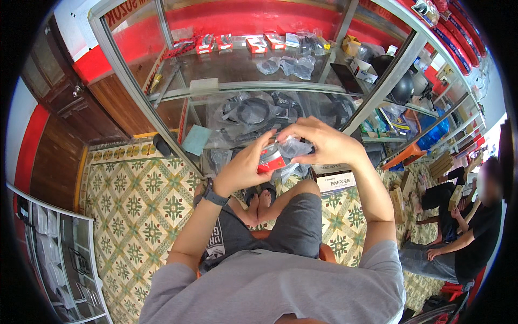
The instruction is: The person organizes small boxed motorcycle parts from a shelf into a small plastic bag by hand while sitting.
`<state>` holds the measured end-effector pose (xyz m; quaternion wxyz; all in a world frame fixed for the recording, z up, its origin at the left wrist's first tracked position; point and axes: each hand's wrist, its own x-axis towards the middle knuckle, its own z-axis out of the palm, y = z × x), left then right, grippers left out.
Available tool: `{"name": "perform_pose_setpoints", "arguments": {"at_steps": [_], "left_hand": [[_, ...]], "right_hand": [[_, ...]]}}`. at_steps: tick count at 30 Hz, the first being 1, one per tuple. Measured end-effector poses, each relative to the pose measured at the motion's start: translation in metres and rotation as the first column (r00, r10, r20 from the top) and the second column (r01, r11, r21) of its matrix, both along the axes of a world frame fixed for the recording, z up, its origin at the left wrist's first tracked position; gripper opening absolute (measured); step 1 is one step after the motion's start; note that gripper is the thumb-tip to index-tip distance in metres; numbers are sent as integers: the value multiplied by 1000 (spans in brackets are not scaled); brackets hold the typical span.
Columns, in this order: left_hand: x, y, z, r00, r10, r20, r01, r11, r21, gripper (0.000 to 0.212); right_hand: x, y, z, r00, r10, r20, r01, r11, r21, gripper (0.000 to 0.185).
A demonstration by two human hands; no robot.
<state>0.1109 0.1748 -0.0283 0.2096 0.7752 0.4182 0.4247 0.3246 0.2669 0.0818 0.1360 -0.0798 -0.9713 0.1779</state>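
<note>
My left hand (245,164) is wrapped around a small red and white box (271,161), with the thumb below and the fingers above. Against the box's right side, my right hand (323,141) pinches a clear plastic bag (294,149); something dark shows at the bag's edge, too hidden to name. Bag and box touch, and I cannot tell whether the bag is partly inside the box. Both hands are raised over my knees, in front of a glass display cabinet (259,86).
On the cabinet's upper shelf sit several red and white boxes (256,44) and plastic-wrapped parts (288,66). Bagged black parts (253,111) fill the shelf below. Empire cartons (334,183) stand on the tiled floor (137,214). People (465,231) sit at the right.
</note>
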Motion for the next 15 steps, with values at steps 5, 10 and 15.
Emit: {"name": "perform_pose_setpoints", "arguments": {"at_steps": [5, 10, 15], "left_hand": [[1, 0, -11, 974, -33, 223, 66, 987, -144, 90], [1, 2, -16, 973, -13, 232, 42, 992, -118, 88], [-3, -15, -13, 961, 40, 273, 7, 985, -170, 83]], "right_hand": [[-4, 8, -16, 996, -20, -90, -9, 952, -307, 44], [-6, -1, -8, 996, -13, -84, 16, 999, 42, 27], [13, -32, 66, 792, -155, -591, 229, 972, 53, 58]]}}
